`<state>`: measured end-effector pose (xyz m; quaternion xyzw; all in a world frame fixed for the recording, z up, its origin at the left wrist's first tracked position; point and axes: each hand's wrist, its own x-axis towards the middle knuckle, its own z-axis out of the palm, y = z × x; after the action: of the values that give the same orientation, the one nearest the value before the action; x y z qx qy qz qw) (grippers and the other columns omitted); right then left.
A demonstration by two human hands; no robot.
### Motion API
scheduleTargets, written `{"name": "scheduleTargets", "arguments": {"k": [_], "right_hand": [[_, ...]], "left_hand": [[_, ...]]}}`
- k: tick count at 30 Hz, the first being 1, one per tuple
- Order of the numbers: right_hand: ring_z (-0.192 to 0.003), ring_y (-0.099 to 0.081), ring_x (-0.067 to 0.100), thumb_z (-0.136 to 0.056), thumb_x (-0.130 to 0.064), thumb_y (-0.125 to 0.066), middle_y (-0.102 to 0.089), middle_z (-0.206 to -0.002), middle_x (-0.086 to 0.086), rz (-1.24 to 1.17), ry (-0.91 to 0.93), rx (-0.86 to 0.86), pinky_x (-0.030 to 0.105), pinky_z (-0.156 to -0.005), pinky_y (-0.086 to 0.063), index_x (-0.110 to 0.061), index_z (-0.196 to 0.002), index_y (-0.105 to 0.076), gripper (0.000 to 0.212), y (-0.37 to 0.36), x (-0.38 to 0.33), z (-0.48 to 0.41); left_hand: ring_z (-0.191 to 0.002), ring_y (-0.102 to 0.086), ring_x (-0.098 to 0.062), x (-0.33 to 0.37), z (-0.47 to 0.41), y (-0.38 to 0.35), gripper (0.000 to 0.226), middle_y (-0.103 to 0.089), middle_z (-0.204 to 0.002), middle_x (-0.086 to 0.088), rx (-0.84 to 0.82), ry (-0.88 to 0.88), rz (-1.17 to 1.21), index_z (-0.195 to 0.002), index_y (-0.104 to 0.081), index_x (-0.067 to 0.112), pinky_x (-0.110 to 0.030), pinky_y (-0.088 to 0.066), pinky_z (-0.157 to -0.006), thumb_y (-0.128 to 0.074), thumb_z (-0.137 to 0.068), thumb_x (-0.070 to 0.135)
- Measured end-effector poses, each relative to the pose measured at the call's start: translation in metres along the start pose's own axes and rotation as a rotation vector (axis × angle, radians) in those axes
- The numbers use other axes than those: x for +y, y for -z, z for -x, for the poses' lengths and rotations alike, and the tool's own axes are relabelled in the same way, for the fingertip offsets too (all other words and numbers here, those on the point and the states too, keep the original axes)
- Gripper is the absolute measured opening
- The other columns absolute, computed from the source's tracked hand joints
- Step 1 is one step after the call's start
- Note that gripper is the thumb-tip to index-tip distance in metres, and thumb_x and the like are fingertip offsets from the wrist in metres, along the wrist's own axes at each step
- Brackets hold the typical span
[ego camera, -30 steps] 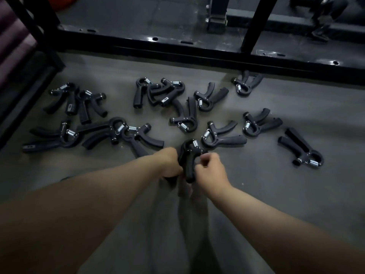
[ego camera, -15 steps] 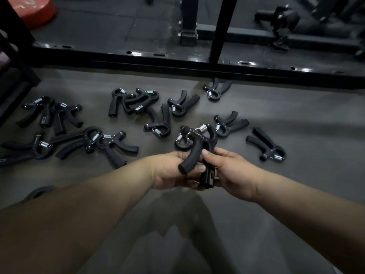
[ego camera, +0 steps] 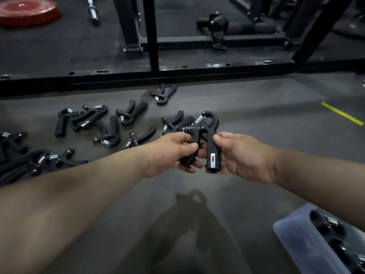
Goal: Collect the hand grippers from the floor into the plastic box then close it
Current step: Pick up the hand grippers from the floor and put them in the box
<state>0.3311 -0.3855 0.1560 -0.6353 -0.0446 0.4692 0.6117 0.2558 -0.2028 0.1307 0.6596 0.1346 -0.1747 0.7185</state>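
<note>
A black hand gripper [ego camera: 209, 135] with a steel spring is held up above the floor between both hands. My left hand [ego camera: 169, 153] grips its left handle, fingers curled round it. My right hand [ego camera: 243, 155] holds the right handle, which bears a small grey counter window, thumb on top. Several more black hand grippers [ego camera: 106, 125] lie scattered on the grey floor to the left and beyond. The translucent plastic box [ego camera: 292, 236] sits open at the bottom right, with hand grippers [ego camera: 331, 230] inside. No lid is in view.
A black steel rack base [ego camera: 138, 78] runs across the floor just past the grippers, with upright posts [ego camera: 151, 34]. Beyond it lie a red weight plate [ego camera: 27, 10] and a barbell end [ego camera: 92, 12]. A yellow floor line [ego camera: 341, 113] marks the right side.
Both hands lifted one gripper off the floor and carried it up and to the right. The view swung right, bringing the plastic box into sight.
</note>
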Motion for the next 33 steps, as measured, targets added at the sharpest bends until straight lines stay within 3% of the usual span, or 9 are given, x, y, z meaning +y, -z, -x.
{"name": "scheduleTargets", "arguments": {"k": [4,6,10,13,16,21,25,27,33], "right_hand": [[-0.103,-0.071,0.028,-0.106,-0.018,-0.040,-0.072,-0.115,0.008,0.079,0.051,0.047,0.050,-0.087,-0.056,-0.014,-0.122,-0.060,0.026,0.045,0.002,0.046],[-0.096,-0.072,0.028,-0.105,-0.016,-0.041,-0.075,-0.108,0.006,0.087,0.063,0.106,0.051,-0.087,-0.057,-0.012,-0.118,-0.060,0.024,0.066,0.005,0.073],[-0.074,-0.063,0.029,-0.103,-0.008,-0.043,-0.064,-0.095,0.017,0.148,0.049,0.235,0.036,-0.064,-0.061,-0.006,-0.103,-0.059,0.017,0.112,0.008,0.122],[-0.082,-0.057,0.040,-0.098,-0.010,-0.050,-0.061,-0.095,0.023,0.125,0.031,0.333,0.048,-0.082,-0.054,-0.003,-0.105,-0.056,0.012,0.150,0.014,0.152],[-0.081,-0.070,0.042,-0.098,-0.014,-0.053,-0.067,-0.092,0.024,0.160,-0.031,0.390,0.049,-0.076,-0.060,-0.003,-0.109,-0.054,0.016,0.180,0.035,0.179],[-0.069,-0.071,0.035,-0.096,-0.009,-0.051,-0.071,-0.077,0.020,0.132,-0.143,0.456,0.047,-0.069,-0.061,-0.003,-0.098,-0.055,0.007,0.211,0.076,0.219],[-0.081,-0.071,0.037,-0.099,-0.017,-0.050,-0.073,-0.091,0.026,0.062,-0.336,0.394,0.043,-0.072,-0.061,0.010,-0.105,-0.063,0.030,0.219,0.119,0.229],[-0.080,-0.072,0.035,-0.101,-0.022,-0.050,-0.072,-0.097,0.028,0.007,-0.396,0.373,0.040,-0.068,-0.062,0.013,-0.110,-0.063,0.038,0.218,0.138,0.227],[-0.069,-0.070,0.032,-0.102,-0.020,-0.048,-0.071,-0.086,0.024,-0.127,-0.405,0.453,0.043,-0.066,-0.061,0.009,-0.113,-0.060,0.034,0.218,0.164,0.196]], "left_hand": [[-0.090,-0.070,-0.032,0.028,-0.009,-0.051,0.024,-0.071,-0.111,-0.017,-0.001,-0.038,-0.152,-0.120,-0.054,0.003,-0.048,-0.057,-0.084,-0.057,-0.097,0.010],[-0.085,-0.071,-0.030,0.041,-0.015,-0.082,0.018,-0.072,-0.107,-0.016,-0.041,-0.031,-0.225,-0.113,-0.057,0.007,-0.047,-0.058,-0.083,-0.060,-0.096,0.009],[-0.074,-0.069,-0.023,0.058,-0.033,-0.155,0.022,-0.068,-0.096,-0.015,-0.115,-0.054,-0.391,-0.098,-0.059,0.016,-0.044,-0.058,-0.075,-0.061,-0.090,-0.005],[-0.079,-0.069,-0.024,0.065,-0.045,-0.209,0.028,-0.067,-0.098,-0.015,-0.152,-0.083,-0.492,-0.107,-0.063,0.015,-0.028,-0.060,-0.059,-0.063,-0.088,-0.005],[-0.082,-0.070,-0.022,0.061,-0.055,-0.253,0.025,-0.070,-0.094,-0.010,-0.237,-0.089,-0.603,-0.108,-0.067,0.011,-0.031,-0.061,-0.071,-0.065,-0.087,-0.002],[-0.074,-0.068,-0.020,0.036,-0.065,-0.312,0.014,-0.072,-0.088,-0.015,-0.360,-0.087,-0.797,-0.099,-0.069,0.004,-0.040,-0.059,-0.077,-0.065,-0.086,0.003],[-0.070,-0.065,-0.027,0.016,-0.070,-0.336,0.007,-0.060,-0.068,-0.004,-0.471,-0.050,-1.066,-0.076,-0.065,0.008,-0.039,-0.061,-0.074,-0.067,-0.081,0.013],[-0.066,-0.062,-0.026,0.005,-0.072,-0.345,0.016,-0.058,-0.066,-0.004,-0.497,0.002,-1.204,-0.066,-0.056,0.012,-0.030,-0.056,-0.061,-0.062,-0.081,0.010],[-0.083,-0.064,-0.025,-0.023,-0.093,-0.360,0.009,-0.064,-0.089,-0.007,-0.498,0.061,-1.454,-0.088,-0.057,0.014,-0.032,-0.054,-0.069,-0.054,-0.086,0.006]]}}
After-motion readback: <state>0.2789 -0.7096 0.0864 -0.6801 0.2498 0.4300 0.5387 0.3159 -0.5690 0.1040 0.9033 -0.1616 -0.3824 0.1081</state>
